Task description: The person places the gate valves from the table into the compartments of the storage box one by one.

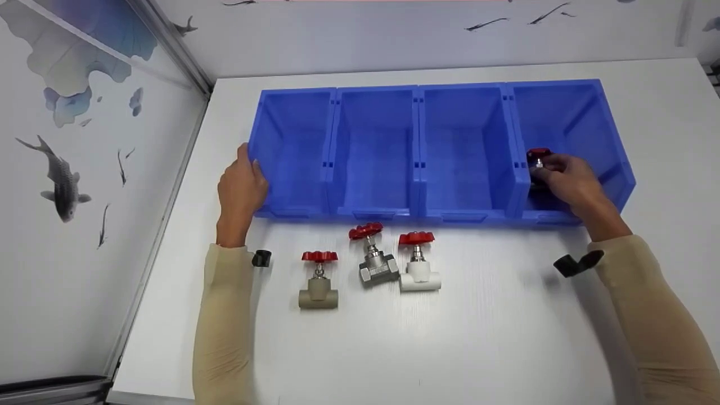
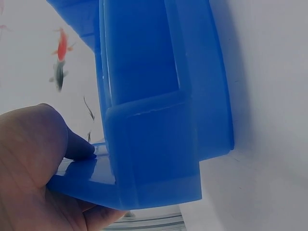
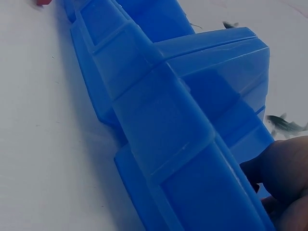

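Observation:
My left hand point(image 1: 242, 183) grips the left side wall of the joined blue bins point(image 1: 372, 215). In the left wrist view its thumb lies over the wall's edge, with fingers on the outer side. My right hand point(image 1: 574, 180) reaches into the rightmost compartment, pinching a valve with a red handwheel point(image 1: 539, 152); most of the valve's body is hidden by the fingers and shadow. On the table in front of the bins stand three more red-wheeled valves: a tan valve point(image 1: 319, 292), a metal valve point(image 1: 378, 269) leaning slightly, and a white valve point(image 1: 420, 275) close beside the metal one.
The bins form one row of several compartments across the back of the white table point(image 1: 450, 349). A panel printed with fish point(image 1: 64, 191) rises along the left side, and another wall point(image 1: 394, 39) stands behind. Black wrist bands point(image 1: 576, 264) stick out near both sleeves.

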`<state>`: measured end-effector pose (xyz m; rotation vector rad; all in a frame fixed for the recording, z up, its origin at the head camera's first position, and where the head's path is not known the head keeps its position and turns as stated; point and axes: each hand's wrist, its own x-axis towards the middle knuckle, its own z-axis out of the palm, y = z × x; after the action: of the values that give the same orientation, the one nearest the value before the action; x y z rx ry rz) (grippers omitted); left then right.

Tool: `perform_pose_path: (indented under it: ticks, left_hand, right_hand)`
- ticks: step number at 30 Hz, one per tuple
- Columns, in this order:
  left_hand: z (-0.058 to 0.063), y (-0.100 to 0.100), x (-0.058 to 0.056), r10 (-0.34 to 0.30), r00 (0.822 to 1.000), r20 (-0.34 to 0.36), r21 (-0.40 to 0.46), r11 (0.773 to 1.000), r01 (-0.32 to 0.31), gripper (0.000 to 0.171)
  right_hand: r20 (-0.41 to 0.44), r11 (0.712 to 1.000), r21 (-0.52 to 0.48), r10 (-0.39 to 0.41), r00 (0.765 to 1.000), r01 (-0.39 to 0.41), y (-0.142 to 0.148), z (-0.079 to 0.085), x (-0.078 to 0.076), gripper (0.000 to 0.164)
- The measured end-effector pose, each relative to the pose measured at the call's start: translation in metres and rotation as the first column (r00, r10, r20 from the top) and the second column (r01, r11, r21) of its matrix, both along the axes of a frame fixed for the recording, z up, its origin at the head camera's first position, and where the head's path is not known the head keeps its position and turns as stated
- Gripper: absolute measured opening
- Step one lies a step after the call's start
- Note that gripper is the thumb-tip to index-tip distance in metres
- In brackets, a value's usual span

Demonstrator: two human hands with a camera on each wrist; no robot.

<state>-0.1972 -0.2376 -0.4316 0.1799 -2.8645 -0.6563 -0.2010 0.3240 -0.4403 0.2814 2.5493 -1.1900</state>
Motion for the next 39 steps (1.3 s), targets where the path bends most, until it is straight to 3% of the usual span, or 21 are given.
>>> perform_pose_path:
  ticks: [39]
  left_hand:
    - [-0.0008,-0.0007,-0.0016,0.001,1.000,0.014,0.032,0.999,-0.001,0.046]
  right_hand:
    - [0.021,0.999,0.007,0.050,0.999,-0.050,0.0021,0.0074,0.0027,0.069]
